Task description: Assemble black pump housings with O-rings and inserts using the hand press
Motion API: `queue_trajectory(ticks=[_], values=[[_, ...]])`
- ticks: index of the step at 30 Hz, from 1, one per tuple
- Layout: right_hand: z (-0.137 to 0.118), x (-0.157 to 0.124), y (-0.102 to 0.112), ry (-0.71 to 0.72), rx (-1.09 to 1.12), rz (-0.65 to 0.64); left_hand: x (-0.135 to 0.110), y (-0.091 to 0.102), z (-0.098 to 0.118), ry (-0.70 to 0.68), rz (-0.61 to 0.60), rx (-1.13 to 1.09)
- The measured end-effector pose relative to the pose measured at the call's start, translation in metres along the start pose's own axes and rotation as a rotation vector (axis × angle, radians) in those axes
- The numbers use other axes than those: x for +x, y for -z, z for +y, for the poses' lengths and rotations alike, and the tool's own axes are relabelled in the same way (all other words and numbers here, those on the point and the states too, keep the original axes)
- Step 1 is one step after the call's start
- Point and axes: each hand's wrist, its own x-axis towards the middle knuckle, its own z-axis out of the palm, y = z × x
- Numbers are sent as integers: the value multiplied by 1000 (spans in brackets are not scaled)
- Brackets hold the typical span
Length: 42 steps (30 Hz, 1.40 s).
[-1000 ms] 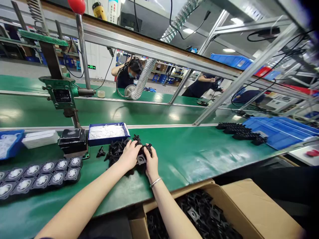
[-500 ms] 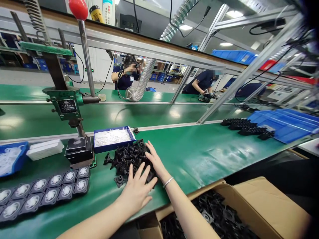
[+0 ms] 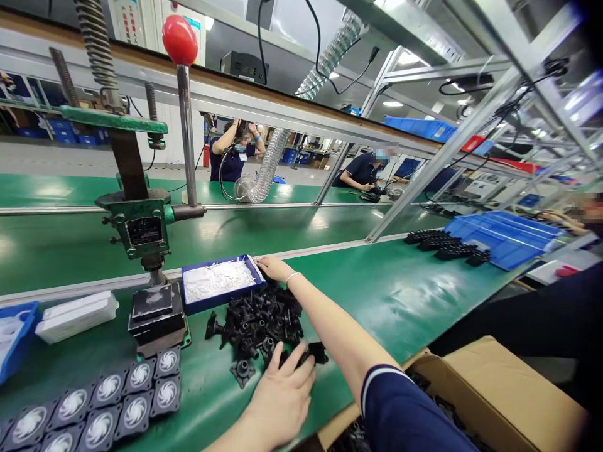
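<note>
A heap of black plastic parts, each with a square flange and short stem, lies on the green work surface. My left hand rests at the heap's near edge, fingers spread and touching the parts; nothing is gripped. Beyond the heap, my right hand reaches to the right end of a blue tray of small white strips. Its fingers are drawn together by the tray's corner, and what they hold is hidden.
A green press with a red-knobbed lever stands left, near rows of black fan-like pieces. A white box lies beside it. An open carton is at lower right, a blue crate farther right. Two people work beyond the bench.
My right hand has moved from the heap's right side away to the blue tray's corner, where a loose black part lay. My left hand stays at the heap's near edge. The view has shifted.
</note>
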Motion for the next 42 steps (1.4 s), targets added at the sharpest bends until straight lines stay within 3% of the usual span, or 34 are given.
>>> queue_trajectory(ticks=[4,8,11,13,15,19,22,24,26,29,31,33,35,37,39,42], values=[[7,-39,27,-51,35,57,2,-1,-1,69,-18,-81],[17,-124,53,-85,102,340,2,1,1,124,-39,-85],[21,-204,44,-141,135,535,3,3,3,121,-38,-69],[21,-248,25,-166,139,578,5,4,2,102,-35,-64],[20,-274,5,-162,122,572,8,7,-2,70,-32,-72],[17,-275,-21,-117,67,525,15,18,-5,-11,-41,-75],[14,-265,-17,-114,25,520,2,33,6,-83,-52,-40],[9,-265,-8,-131,-10,566,-21,50,17,-107,-42,-6],[-2,-268,1,-156,-39,650,-53,73,25,-40,1,46],[-35,-275,-2,-103,-111,689,-105,113,25,268,136,160],[-67,-279,-23,63,-194,525,-135,137,14,508,208,252],[-103,-282,-56,258,-277,270,-155,153,-2,643,195,319],[-132,-280,-89,351,-347,91,-165,161,-17,664,126,347],[-148,-276,-111,352,-378,7,-167,162,-26,647,69,355],[-150,-275,-115,316,-308,-35,-165,161,-30,638,44,360],[-136,-280,-101,245,-59,-129,-163,160,-32,637,24,345]])
